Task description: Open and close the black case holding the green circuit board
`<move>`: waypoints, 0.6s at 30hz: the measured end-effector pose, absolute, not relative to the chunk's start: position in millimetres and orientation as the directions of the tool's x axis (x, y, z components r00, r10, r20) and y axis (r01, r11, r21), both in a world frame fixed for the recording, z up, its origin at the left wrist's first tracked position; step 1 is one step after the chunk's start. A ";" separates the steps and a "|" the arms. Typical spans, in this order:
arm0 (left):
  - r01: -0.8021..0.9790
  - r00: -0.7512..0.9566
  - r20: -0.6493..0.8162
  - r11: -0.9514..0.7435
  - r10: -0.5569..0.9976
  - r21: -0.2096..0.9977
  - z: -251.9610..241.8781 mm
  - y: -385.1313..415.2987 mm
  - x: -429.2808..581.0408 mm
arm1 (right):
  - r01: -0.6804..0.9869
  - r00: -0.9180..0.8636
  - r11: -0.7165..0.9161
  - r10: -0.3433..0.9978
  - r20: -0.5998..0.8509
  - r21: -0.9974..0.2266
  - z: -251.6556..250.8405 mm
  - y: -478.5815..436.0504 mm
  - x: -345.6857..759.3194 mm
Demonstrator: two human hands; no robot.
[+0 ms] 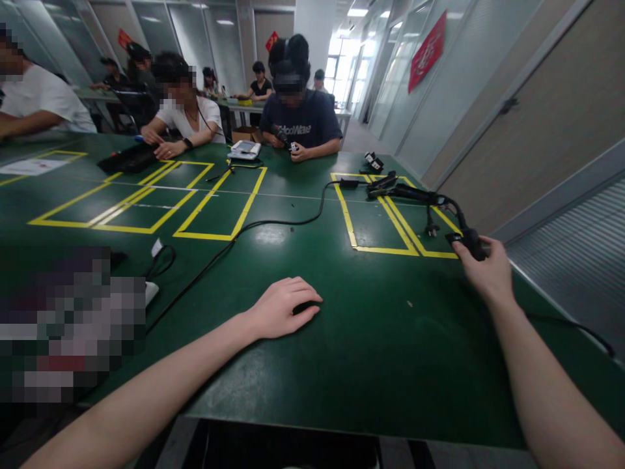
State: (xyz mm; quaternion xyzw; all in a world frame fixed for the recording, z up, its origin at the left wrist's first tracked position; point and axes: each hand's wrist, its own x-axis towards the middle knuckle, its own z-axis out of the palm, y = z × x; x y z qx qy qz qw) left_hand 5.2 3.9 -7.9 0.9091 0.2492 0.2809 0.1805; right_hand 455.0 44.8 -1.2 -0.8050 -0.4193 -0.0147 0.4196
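Note:
My left hand (283,307) rests on the green table (342,384), its fingers stretched out and thumb a little apart, holding nothing. Off at the right, my right hand (488,270) grips a black cable end (471,242), a thick block whose exact kind I cannot make out. From it a bundled black cable (415,193) runs up and left to a tangle inside a yellow taped outline. A black plug with prongs (431,228) lies just left of that bundle. Beyond it sits a small black-and-white object (374,161).
A long thin black cable (263,223) crosses the table between my hands and the yellow tape rectangles (205,235). Across the table, one person (300,124) handles a small item and another (190,111) leans over a black tray (127,158). A wall (566,195) borders the right side.

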 end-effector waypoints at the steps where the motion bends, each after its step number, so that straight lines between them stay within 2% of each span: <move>1: 0.349 0.719 0.420 -0.810 0.554 0.471 -7.8 3.8 5.2 | 0.666 0.652 -0.286 0.671 0.352 -0.689 0.9 43.9 452.5; 3: 0.344 0.719 0.420 -0.809 0.553 0.476 -7.5 3.6 5.1 | 0.663 0.639 -0.271 0.691 0.339 -0.698 6.4 41.8 446.4; 6: 0.348 0.720 0.413 -0.805 0.558 0.480 -7.3 3.7 4.8 | 0.706 0.635 -0.339 0.691 0.344 -0.622 15.4 39.4 437.3; 8: 0.352 0.722 0.407 -0.803 0.560 0.480 -7.6 4.0 4.7 | 0.696 0.635 -0.401 0.732 0.249 -0.596 19.8 38.6 432.8; 12: 0.352 0.722 0.407 -0.803 0.560 0.481 -7.7 4.4 5.0 | 0.637 0.573 -0.445 0.820 0.001 -0.629 21.6 38.9 429.6; 18: 0.348 0.728 0.406 -0.808 0.552 0.475 -6.9 4.1 5.0 | 0.561 0.612 -0.442 0.790 -0.008 -0.700 12.5 41.8 438.5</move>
